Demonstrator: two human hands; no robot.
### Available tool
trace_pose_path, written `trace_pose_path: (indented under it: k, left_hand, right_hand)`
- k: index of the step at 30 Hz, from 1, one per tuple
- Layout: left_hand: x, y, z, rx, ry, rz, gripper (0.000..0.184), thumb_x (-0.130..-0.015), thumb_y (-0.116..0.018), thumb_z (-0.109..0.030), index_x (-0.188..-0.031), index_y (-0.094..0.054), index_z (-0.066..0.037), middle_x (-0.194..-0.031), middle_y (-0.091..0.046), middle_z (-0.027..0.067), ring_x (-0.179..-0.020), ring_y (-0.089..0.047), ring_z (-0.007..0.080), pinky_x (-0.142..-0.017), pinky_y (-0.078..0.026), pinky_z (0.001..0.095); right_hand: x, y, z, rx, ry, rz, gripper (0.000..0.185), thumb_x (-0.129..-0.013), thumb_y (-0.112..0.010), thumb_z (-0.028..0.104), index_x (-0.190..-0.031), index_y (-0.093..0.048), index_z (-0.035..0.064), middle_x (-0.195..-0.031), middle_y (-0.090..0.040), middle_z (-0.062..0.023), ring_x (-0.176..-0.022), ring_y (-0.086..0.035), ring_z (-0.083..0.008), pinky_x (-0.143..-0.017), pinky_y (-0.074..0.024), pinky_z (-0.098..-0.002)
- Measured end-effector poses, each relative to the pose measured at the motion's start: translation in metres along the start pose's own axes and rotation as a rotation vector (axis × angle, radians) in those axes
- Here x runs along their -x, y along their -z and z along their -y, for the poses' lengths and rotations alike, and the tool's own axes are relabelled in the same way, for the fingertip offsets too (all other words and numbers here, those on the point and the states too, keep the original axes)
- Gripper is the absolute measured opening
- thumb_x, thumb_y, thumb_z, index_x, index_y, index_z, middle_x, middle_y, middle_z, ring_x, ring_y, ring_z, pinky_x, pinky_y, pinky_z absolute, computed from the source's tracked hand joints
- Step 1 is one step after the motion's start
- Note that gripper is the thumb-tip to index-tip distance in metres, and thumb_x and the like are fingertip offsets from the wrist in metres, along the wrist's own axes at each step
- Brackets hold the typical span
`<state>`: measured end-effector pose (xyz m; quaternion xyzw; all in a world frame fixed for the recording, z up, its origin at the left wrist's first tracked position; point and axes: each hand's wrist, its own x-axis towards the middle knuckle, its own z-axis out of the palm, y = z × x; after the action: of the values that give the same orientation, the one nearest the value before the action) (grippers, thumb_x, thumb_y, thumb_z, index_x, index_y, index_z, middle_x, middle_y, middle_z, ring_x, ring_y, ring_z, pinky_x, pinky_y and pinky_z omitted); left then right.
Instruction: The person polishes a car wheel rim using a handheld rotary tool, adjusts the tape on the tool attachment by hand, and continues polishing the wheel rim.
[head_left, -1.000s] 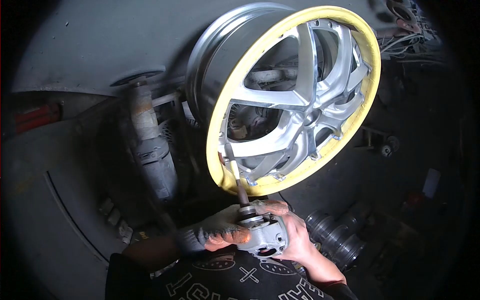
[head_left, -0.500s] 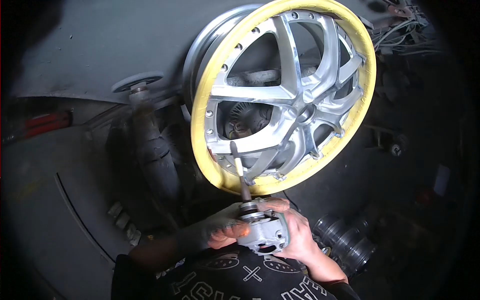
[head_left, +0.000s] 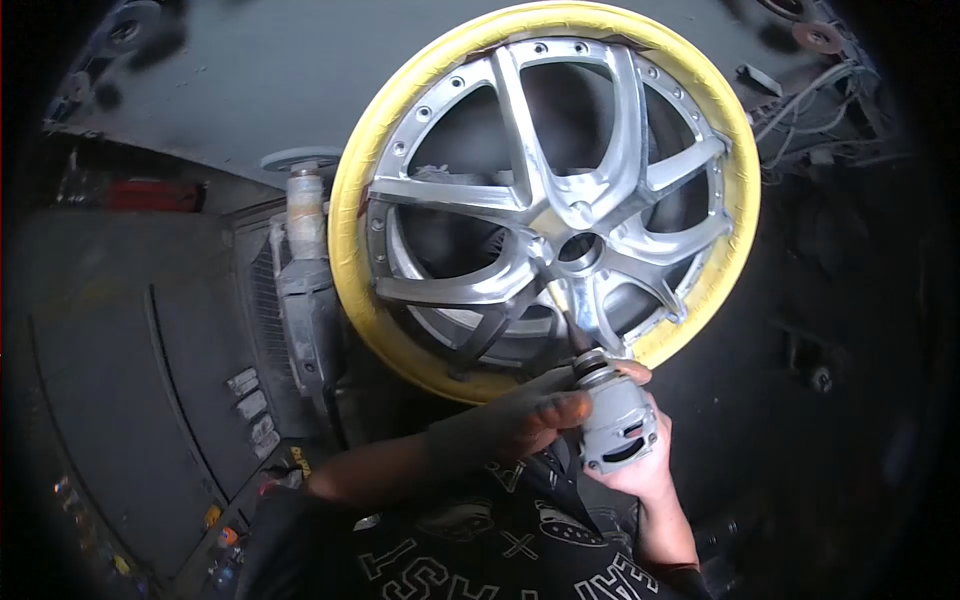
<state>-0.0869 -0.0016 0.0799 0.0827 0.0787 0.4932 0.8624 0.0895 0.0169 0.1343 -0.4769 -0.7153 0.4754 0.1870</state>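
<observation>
A grey power tool (head_left: pixel 615 425) with a long thin shaft is held in both hands. My left hand (head_left: pixel 545 410), in a worn glove with orange marks, wraps round the tool's neck from the left. My right hand (head_left: pixel 655 450) grips the tool body from the right, its fingers partly hidden behind it. The shaft's tip lies at the spokes near the hub of a silver alloy wheel (head_left: pixel 530 150); whether it touches is unclear. Yellow tape (head_left: pixel 345 215) covers the wheel's outer rim. The wheel faces me, slightly tilted.
Another grey power tool (head_left: pixel 308 280) with a disc (head_left: pixel 300 158) on top stands left of the wheel. A red object (head_left: pixel 155 195) lies farther left. Cables (head_left: pixel 820 110) hang at the upper right. Small blocks (head_left: pixel 252 410) lie at lower left.
The wheel now faces the camera more squarely. Both hands and the tool have moved right and up, and the shaft's tip has shifted from the lower left spoke toward the hub.
</observation>
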Motion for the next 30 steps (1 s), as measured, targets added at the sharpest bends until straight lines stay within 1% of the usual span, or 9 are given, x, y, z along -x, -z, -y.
trace_pose_path:
  k: [2, 4, 7, 10, 13, 17, 21, 24, 30]
  left_hand:
    - [-0.012, 0.003, 0.010, 0.008, -0.021, -0.002, 0.087, -0.082, -0.070, -0.059, -0.140, -0.040, -0.001, -0.126, -0.053, 0.0074, -0.115, -0.052, 0.0132, -0.095, -0.044, 0.0303]
    - [-0.015, 0.008, 0.012, 0.019, 0.041, -0.052, 0.090, -0.081, -0.071, -0.058, -0.143, -0.037, -0.002, -0.131, -0.050, 0.0066, -0.122, -0.050, 0.0121, -0.100, -0.044, 0.0314]
    - [-0.016, -0.013, 0.003, -0.001, 0.035, -0.144, 0.072, -0.096, -0.056, -0.052, -0.145, -0.035, -0.003, -0.123, -0.055, 0.0054, -0.113, -0.055, 0.0122, -0.097, -0.046, 0.0289]
    - [-0.012, -0.012, -0.002, 0.038, 0.091, -0.147, 0.076, -0.091, -0.065, -0.048, -0.145, -0.034, -0.004, -0.133, -0.051, 0.0066, -0.121, -0.053, 0.0139, -0.101, -0.046, 0.0324]
    - [-0.010, -0.008, 0.002, 0.045, 0.004, -0.086, 0.074, -0.092, -0.063, -0.047, -0.145, -0.035, -0.004, -0.135, -0.050, 0.0068, -0.124, -0.052, 0.0148, -0.103, -0.046, 0.0336]
    - [-0.004, -0.009, -0.007, -0.069, 0.100, -0.156, 0.073, -0.095, -0.056, -0.053, -0.144, -0.038, -0.003, -0.125, -0.052, 0.0050, -0.115, -0.052, 0.0119, -0.099, -0.045, 0.0301]
    - [0.011, -0.009, -0.016, -0.136, 0.133, -0.201, 0.088, -0.084, -0.065, -0.063, -0.142, -0.041, -0.002, -0.128, -0.052, 0.0063, -0.119, -0.050, 0.0124, -0.098, -0.044, 0.0314]
    - [0.032, -0.006, -0.021, 0.032, 0.137, -0.097, 0.099, -0.075, -0.077, -0.057, -0.145, -0.035, -0.001, -0.136, -0.050, 0.0102, -0.124, -0.052, 0.0199, -0.105, -0.043, 0.0364]
    - [0.074, 0.010, -0.039, 0.139, 0.302, -0.009, 0.105, -0.068, -0.085, -0.050, -0.146, -0.036, 0.001, -0.146, -0.044, 0.0121, -0.132, -0.045, 0.0209, -0.110, -0.037, 0.0388]
  right_hand:
    - [-0.007, 0.006, -0.015, -0.037, 0.004, -0.009, 0.063, -0.058, -0.089, 0.016, -0.111, -0.061, -0.0005, -0.098, -0.070, -0.0141, -0.085, -0.072, -0.0234, -0.078, -0.0557, -0.0329]
    - [-0.015, 0.010, -0.019, 0.039, 0.045, -0.010, 0.062, -0.057, -0.088, 0.014, -0.111, -0.062, 0.0004, -0.098, -0.070, -0.0142, -0.087, -0.072, -0.0270, -0.079, -0.0559, -0.0340]
    - [-0.022, 0.023, -0.024, 0.124, 0.078, 0.080, 0.061, -0.056, -0.086, 0.010, -0.113, -0.063, 0.0028, -0.103, -0.070, -0.0146, -0.093, -0.070, -0.0310, -0.082, -0.0551, -0.0364]
    - [-0.024, 0.023, -0.024, 0.074, 0.069, 0.095, 0.061, -0.057, -0.086, 0.009, -0.114, -0.063, 0.0027, -0.106, -0.069, -0.0151, -0.095, -0.069, -0.0320, -0.083, -0.0548, -0.0368]
    - [-0.027, 0.022, -0.022, 0.127, 0.081, 0.104, 0.064, -0.058, -0.086, 0.009, -0.117, -0.061, 0.0026, -0.106, -0.069, -0.0155, -0.096, -0.069, -0.0331, -0.084, -0.0548, -0.0371]
    - [-0.023, 0.016, -0.022, 0.132, 0.059, 0.119, 0.069, -0.058, -0.087, 0.011, -0.120, -0.058, 0.0032, -0.109, -0.068, -0.0169, -0.098, -0.069, -0.0335, -0.084, -0.0554, -0.0380]
    - [-0.013, 0.006, -0.016, 0.105, 0.058, 0.139, 0.073, -0.055, -0.090, 0.016, -0.119, -0.057, 0.0013, -0.109, -0.068, -0.0175, -0.098, -0.069, -0.0346, -0.085, -0.0560, -0.0399]
    - [0.001, -0.009, -0.006, 0.071, 0.011, 0.154, 0.076, -0.053, -0.088, 0.019, -0.121, -0.057, 0.0014, -0.112, -0.067, -0.0177, -0.102, -0.068, -0.0353, -0.090, -0.0541, -0.0407]
    - [0.024, -0.052, 0.031, 0.098, -0.047, 0.151, 0.082, -0.054, -0.086, 0.023, -0.125, -0.053, 0.0019, -0.115, -0.065, -0.0182, -0.105, -0.066, -0.0373, -0.092, -0.0525, -0.0428]
